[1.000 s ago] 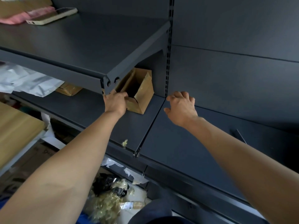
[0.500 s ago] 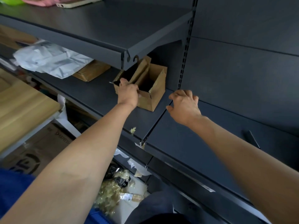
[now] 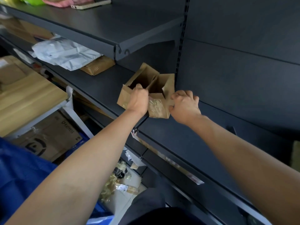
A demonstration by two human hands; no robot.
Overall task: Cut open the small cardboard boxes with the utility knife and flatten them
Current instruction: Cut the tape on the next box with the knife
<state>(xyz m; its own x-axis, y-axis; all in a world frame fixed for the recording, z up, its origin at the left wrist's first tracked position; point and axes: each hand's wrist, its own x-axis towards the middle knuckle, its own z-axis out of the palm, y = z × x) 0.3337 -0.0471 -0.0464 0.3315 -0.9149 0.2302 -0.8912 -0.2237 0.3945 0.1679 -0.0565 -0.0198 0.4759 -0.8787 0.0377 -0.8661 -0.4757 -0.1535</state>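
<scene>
- The middle shelf (image 3: 97,85) is dark and flat, and both arms reach up and forward to it from below.
- Two small cardboard boxes stand on the middle shelf, close to its front edge and at its right end. They touch each other side by side, and their tops are open.
- The left box (image 3: 125,98) has its flaps standing up. The right box (image 3: 156,108) has shiny tape on its front.
- The left hand (image 3: 139,99) is on the middle shelf at the spot where the two boxes meet. Its arm is long and nearly straight. Its back faces up, and its fingers are curled over the front rim of the left box, gripping it.
- The right hand (image 3: 185,106) is at the right end of the middle shelf, against the right box. Its arm is stretched out too, and the wrist bends a little. Its fingers are curled, and the thumb and first finger pinch the front right corner of the right box.
- Further left on the middle shelf lie a white bag (image 3: 65,52) and a brown parcel (image 3: 99,65), well apart from the boxes.
- Above the middle shelf is a top shelf (image 3: 129,21), with a phone (image 3: 90,4) lying on it.
</scene>
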